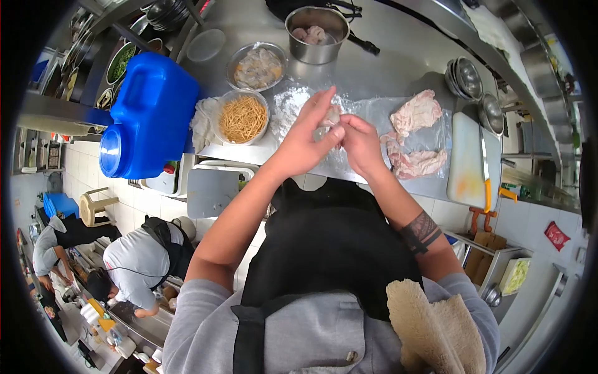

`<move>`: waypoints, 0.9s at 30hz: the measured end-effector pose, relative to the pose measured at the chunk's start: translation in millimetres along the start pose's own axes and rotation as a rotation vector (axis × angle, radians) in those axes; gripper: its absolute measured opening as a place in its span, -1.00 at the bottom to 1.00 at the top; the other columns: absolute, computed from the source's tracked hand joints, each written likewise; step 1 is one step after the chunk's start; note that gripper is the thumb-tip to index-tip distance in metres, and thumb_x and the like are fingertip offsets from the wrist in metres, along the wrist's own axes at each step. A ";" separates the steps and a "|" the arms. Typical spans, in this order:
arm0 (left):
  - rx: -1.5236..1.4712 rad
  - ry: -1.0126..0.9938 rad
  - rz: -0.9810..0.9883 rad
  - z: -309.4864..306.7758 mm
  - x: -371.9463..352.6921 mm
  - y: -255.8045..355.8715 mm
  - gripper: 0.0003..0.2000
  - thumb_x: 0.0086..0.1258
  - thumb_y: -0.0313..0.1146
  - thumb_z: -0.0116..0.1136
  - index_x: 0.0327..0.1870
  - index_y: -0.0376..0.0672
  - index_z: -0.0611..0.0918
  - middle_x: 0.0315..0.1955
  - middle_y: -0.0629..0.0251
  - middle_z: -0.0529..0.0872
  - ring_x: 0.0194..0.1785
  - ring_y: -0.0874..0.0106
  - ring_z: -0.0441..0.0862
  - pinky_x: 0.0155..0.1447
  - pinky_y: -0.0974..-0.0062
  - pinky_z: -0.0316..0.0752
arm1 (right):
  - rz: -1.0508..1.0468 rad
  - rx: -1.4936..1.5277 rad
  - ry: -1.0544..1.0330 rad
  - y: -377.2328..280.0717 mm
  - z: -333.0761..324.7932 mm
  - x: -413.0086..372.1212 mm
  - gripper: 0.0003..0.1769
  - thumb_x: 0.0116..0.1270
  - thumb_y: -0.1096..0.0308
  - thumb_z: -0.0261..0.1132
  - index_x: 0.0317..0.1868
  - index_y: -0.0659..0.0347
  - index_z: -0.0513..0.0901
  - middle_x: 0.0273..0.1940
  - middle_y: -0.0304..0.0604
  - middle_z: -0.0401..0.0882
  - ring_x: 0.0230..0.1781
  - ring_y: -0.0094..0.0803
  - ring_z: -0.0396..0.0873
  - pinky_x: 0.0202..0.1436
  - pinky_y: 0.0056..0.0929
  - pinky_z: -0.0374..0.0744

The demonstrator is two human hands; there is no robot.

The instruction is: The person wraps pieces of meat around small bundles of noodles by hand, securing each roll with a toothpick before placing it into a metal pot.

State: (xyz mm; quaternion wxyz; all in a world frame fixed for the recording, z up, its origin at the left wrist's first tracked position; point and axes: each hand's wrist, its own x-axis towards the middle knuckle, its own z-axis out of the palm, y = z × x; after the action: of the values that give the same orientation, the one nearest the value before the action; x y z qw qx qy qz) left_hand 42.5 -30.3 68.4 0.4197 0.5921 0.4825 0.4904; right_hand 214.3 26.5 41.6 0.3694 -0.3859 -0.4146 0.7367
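Note:
Between my hands is a small piece of pale raw meat, held above the steel counter beside a patch of white powder. My left hand has its fingers stretched out along the left side of the piece, its thumb against the front. The fingers of my right hand are bent and closed on the piece from the right. Flat slabs of raw meat lie on a plastic sheet to the right. On the left stand a tub of thin sticks and a bowl of wet meat pieces.
A steel pot holding meat balls stands at the back. A blue jug and a white cloth are left. A cutting board with a yellow-handled knife and metal bowls are right. Two people work at far left.

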 end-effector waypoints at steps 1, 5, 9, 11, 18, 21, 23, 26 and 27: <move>0.108 -0.052 0.023 -6.7 1.0 5.9 -0.10 0.58 -0.37 0.31 0.81 0.03 0.00 0.76 0.00 -0.02 0.78 0.09 0.05 0.67 0.13 0.29 | 0.024 0.087 0.004 1.9 1.1 1.3 -0.86 0.51 0.48 0.30 -0.04 0.35 0.73 -0.22 -0.22 0.69 -0.29 -0.52 0.58 -0.20 -0.45 0.53; 0.117 0.134 0.029 -20.0 1.5 16.2 -0.12 0.56 -0.23 0.36 0.79 -0.01 0.08 0.74 -0.27 -0.08 0.78 -0.03 0.05 0.69 0.12 0.18 | 0.014 0.256 -0.056 -7.8 2.8 27.5 -0.78 0.54 0.43 0.32 0.10 0.32 0.67 -0.16 -0.18 0.71 -0.27 -0.44 0.61 -0.21 -0.41 0.53; -0.020 0.258 -0.048 -33.5 -4.9 9.5 -0.17 0.58 -0.29 0.34 0.77 -0.08 0.13 0.74 -0.14 0.05 0.52 0.16 0.52 0.47 0.28 0.52 | -0.038 0.267 -0.042 -66.9 23.4 94.5 -0.76 0.54 0.40 0.33 0.12 0.31 0.66 -0.12 -0.14 0.73 -0.24 -0.44 0.64 -0.19 -0.42 0.57; -0.033 0.242 -0.088 -38.5 -12.5 9.7 -0.19 0.61 -0.31 0.30 0.77 -0.13 0.12 0.73 -0.07 0.09 0.51 0.19 0.54 0.45 0.29 0.53 | 0.037 -0.037 0.020 -100.3 37.7 119.8 -0.80 0.54 0.37 0.33 0.07 0.26 0.68 -0.15 -0.15 0.76 -0.26 -0.42 0.68 -0.21 -0.40 0.59; -0.096 0.194 -0.258 -36.8 -48.5 -20.7 -0.37 0.61 -0.36 0.30 0.62 -0.30 0.37 0.43 0.06 0.53 0.13 0.41 0.72 0.14 0.44 0.65 | 0.115 -0.459 -0.234 -9.2 46.5 43.1 -0.80 0.47 0.34 0.33 -0.12 0.31 0.78 -0.31 -0.17 0.78 -0.42 -0.42 0.71 -0.41 -0.39 0.65; -0.019 0.027 -0.309 -26.8 -53.6 -29.8 -0.45 0.63 -0.36 0.26 0.57 -0.31 0.43 0.35 0.01 0.58 -0.08 0.39 0.76 0.06 0.42 0.67 | 0.196 -0.541 -0.157 54.7 25.3 7.2 -0.78 0.46 0.35 0.29 -0.22 0.34 0.78 -0.35 -0.14 0.76 -0.42 -0.43 0.71 -0.42 -0.39 0.65; 0.065 -0.119 -0.287 -15.9 -51.7 -30.5 -0.46 0.64 -0.37 0.25 0.57 -0.30 0.43 0.34 0.03 0.60 -0.07 0.42 0.77 0.06 0.43 0.66 | 0.224 -0.483 -0.057 62.5 14.2 -21.9 -0.78 0.45 0.35 0.29 -0.23 0.34 0.77 -0.37 -0.13 0.75 -0.41 -0.42 0.72 -0.41 -0.39 0.65; 0.106 -0.273 -0.268 7.4 -44.4 -40.7 -0.49 0.64 -0.38 0.26 0.54 -0.28 0.47 0.35 0.06 0.60 -0.06 0.44 0.77 0.07 0.45 0.66 | 0.235 -0.456 0.033 60.5 -15.1 -51.7 -0.77 0.46 0.33 0.28 -0.23 0.33 0.78 -0.40 -0.13 0.74 -0.41 -0.39 0.72 -0.34 -0.38 0.66; 0.132 -0.305 -0.234 17.3 -38.9 -39.0 -0.49 0.62 -0.37 0.27 0.52 -0.28 0.49 0.35 0.04 0.60 -0.05 0.36 0.78 0.08 0.40 0.66 | 0.119 -0.560 0.075 60.5 -30.5 -58.2 -0.76 0.45 0.32 0.30 -0.21 0.33 0.78 -0.38 -0.12 0.76 -0.41 -0.39 0.72 -0.31 -0.36 0.67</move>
State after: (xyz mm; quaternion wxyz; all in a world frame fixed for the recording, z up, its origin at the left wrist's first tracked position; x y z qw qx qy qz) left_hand 51.3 -61.9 20.9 0.5022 0.6257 0.5101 0.3101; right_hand 252.4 -37.0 -8.2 0.2196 -0.5234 -0.5645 0.5993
